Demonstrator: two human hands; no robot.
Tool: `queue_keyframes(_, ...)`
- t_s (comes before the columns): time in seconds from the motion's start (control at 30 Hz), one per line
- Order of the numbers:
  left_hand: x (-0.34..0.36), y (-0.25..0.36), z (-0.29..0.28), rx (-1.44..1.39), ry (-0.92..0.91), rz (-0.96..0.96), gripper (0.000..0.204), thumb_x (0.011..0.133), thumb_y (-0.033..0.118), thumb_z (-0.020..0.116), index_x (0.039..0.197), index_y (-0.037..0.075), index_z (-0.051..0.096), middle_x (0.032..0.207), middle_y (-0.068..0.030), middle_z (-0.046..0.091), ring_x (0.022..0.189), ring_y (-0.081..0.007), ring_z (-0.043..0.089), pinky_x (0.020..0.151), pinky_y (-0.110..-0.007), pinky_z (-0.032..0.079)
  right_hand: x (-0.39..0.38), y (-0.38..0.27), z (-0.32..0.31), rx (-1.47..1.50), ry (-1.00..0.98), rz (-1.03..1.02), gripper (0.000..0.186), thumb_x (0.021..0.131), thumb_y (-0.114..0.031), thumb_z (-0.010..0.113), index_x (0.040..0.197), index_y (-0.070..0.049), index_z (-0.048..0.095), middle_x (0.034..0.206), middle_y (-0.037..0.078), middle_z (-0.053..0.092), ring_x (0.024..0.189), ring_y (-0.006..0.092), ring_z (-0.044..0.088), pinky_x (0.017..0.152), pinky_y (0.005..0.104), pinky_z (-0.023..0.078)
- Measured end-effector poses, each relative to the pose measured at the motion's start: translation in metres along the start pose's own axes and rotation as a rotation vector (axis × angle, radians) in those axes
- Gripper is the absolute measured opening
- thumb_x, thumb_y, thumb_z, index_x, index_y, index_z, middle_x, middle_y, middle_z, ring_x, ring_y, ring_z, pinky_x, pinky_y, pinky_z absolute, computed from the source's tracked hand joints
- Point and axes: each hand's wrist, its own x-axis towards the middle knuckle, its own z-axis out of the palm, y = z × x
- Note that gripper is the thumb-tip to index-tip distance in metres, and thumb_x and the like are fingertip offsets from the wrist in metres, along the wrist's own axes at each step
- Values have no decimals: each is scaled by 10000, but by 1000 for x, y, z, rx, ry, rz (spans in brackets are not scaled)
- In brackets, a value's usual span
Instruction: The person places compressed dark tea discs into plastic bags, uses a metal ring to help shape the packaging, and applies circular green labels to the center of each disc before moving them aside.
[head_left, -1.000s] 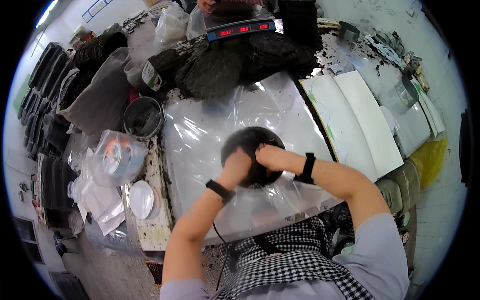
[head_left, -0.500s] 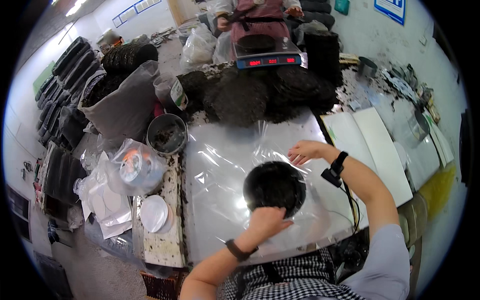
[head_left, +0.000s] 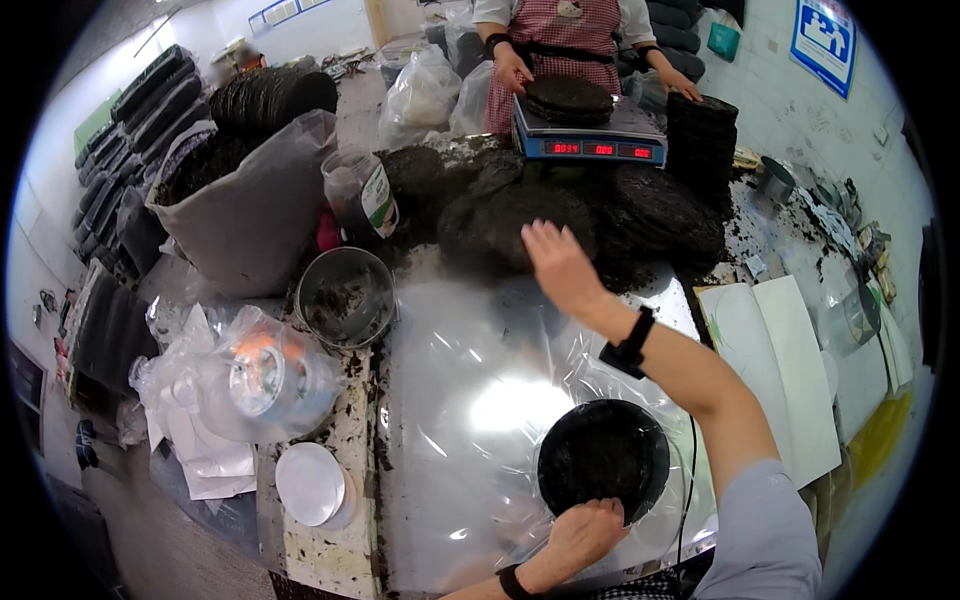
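Note:
A black round pan [head_left: 603,462] with a dark mass inside lies on the clear plastic sheet [head_left: 470,500] towards the near right of the table. My left hand [head_left: 585,532] has its fingers curled over the pan's near rim. Farther off, my right hand [head_left: 565,265] reaches out with its fingers straight, holding nothing. It hovers over or touches the near side of a pile of dark, seaweed-like flat discs [head_left: 490,228]; which of the two I cannot tell. Another dark heap of discs [head_left: 660,220] lies to the right of that pile.
Across the table a person in a checked apron [head_left: 565,50] has a hand by the disc on a digital scale [head_left: 590,148] and another on a tall disc stack [head_left: 702,155]. At left stand a metal pot [head_left: 345,300], a grey sack [head_left: 250,220], a bagged tub [head_left: 265,378] and a white lid [head_left: 309,484].
My right hand has moved from beside the pan to the far disc pile. The view has shifted, so the pan sits lower and farther right. The other person's hands have come down.

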Motion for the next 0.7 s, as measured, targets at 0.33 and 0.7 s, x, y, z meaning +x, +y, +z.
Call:
queue_keyframes(0.33, -4, 0, 15, -89, 55, 3, 204, 765, 244, 632, 743, 42, 631, 741, -81, 618, 696, -214, 640, 599, -315, 523, -5, 44, 44, 81, -596, 60, 761, 849, -158, 609, 1486, -47, 208, 1531, 161, 254, 1391, 386, 272, 1094, 535, 316)
queue_keyframes(0.7, -1, 10, 7, 11, -39, -73, 377, 823, 431, 610, 803, 59, 663, 736, -98, 660, 689, -259, 671, 584, -371, 540, 12, 129, -92, 864, 214, 513, 482, 858, -109, 587, 1314, -6, 470, 1206, 148, 607, 1130, 263, 575, 906, 377, 468)
